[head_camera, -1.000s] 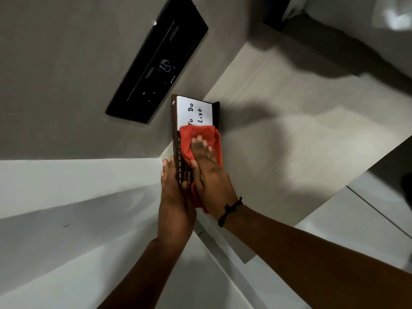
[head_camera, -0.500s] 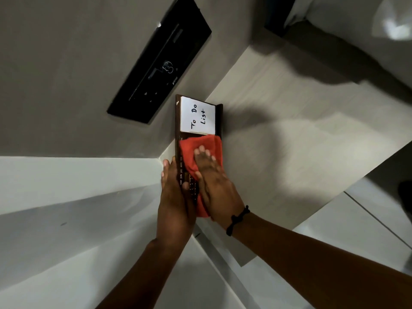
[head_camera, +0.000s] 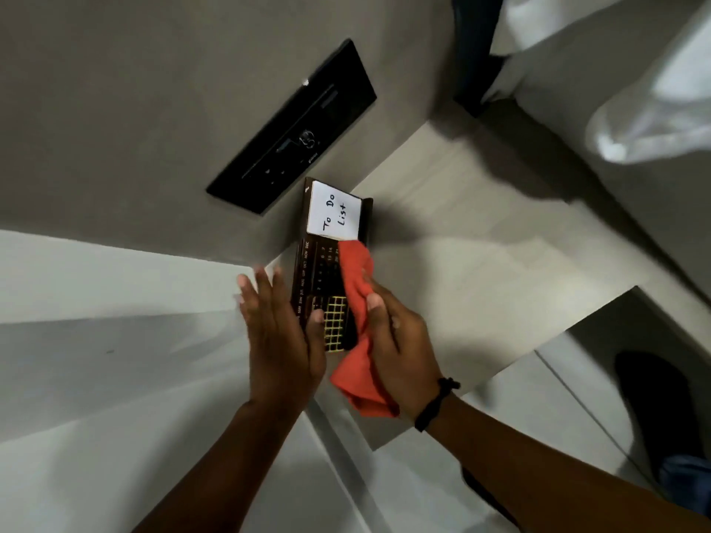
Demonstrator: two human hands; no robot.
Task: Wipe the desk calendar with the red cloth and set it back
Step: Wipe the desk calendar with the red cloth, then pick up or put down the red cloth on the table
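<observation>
Your left hand [head_camera: 279, 336] lies flat with fingers spread along the calendar's nine o'clock edge, thumb on its face. Your right hand [head_camera: 400, 340], at three o'clock, is clenched around the red cloth [head_camera: 356, 278]. Between them the desk calendar [head_camera: 327, 271] runs lengthwise toward twelve o'clock on the counter [head_camera: 461, 263], its To Do List pad [head_camera: 334, 215] farthest.

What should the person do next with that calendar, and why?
Probably let the left hand grip the desk calendar again: its fingers are spread open beside it, only the thumb touching, while the right hand holds the red cloth bunched at its right edge.
</observation>
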